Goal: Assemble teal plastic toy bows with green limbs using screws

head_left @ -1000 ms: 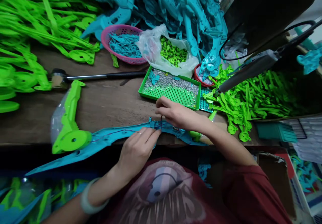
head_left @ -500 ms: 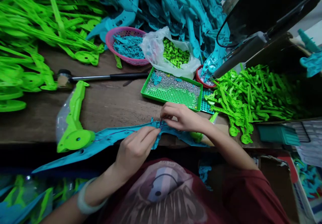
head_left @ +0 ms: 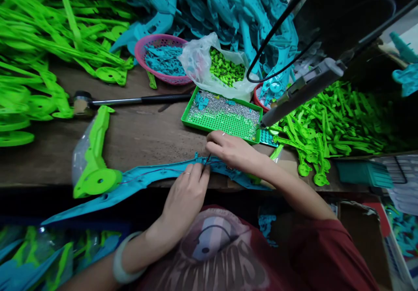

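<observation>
A long blue plastic part [head_left: 140, 177] lies along the table's front edge, with a thin dark wire [head_left: 163, 170] running along it. My left hand [head_left: 187, 195] rests on the part's middle, fingers close together and pressing down by the wire. My right hand [head_left: 231, 151] is just to the right, above the same part, its thumb and fingers pinched round a thin dark thing, perhaps the wire's end. The fingertips of both hands nearly meet. A green part with a round disc [head_left: 99, 180] and a clear piece overlaps the blue part's left section.
Behind my hands stands a green tray [head_left: 212, 127] of small metal pieces. Beyond it are a plastic bag [head_left: 199, 60], a pink basket [head_left: 141, 51] and a hammer [head_left: 130, 101]. An electric screwdriver [head_left: 300, 90] hangs at the right, near green parts [head_left: 339, 116].
My left hand has flattened and turned more upright over the blue part. My right hand has shifted slightly left. The hanging screwdriver has swung left and nearer the tray.
</observation>
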Demonstrator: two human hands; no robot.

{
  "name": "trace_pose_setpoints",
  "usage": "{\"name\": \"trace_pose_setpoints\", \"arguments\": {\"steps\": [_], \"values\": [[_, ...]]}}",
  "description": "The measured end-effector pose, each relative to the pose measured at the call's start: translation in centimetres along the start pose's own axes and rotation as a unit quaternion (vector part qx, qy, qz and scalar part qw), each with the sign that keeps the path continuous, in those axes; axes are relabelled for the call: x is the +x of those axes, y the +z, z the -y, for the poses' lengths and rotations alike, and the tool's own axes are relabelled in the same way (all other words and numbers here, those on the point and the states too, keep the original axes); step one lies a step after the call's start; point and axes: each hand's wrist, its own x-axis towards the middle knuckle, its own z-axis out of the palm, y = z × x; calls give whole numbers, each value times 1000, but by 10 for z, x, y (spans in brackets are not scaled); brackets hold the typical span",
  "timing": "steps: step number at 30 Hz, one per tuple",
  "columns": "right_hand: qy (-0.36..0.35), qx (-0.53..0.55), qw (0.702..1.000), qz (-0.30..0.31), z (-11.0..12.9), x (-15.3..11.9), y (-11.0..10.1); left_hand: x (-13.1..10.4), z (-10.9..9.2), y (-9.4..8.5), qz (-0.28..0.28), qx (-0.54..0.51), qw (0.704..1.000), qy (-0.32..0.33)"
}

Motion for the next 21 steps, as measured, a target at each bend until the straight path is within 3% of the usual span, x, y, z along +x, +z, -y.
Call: {"name": "trace_pose_setpoints", "arguments": {"steps": [4,10,16,21], "values": [[-29,4,1000,5,0,-6,-1,-8,2,7,6,-57,998,-30],[-54,111,992,-28,-6,-9,-2,-17,6,10,-51,-127,991,2],[-57,126,990,-15,-2,-5,-1,-21,5,17,-96,-140,985,10],[-105,240,965,-2,-2,-12,-15,-19,5,17,-119,-129,984,13]]}}
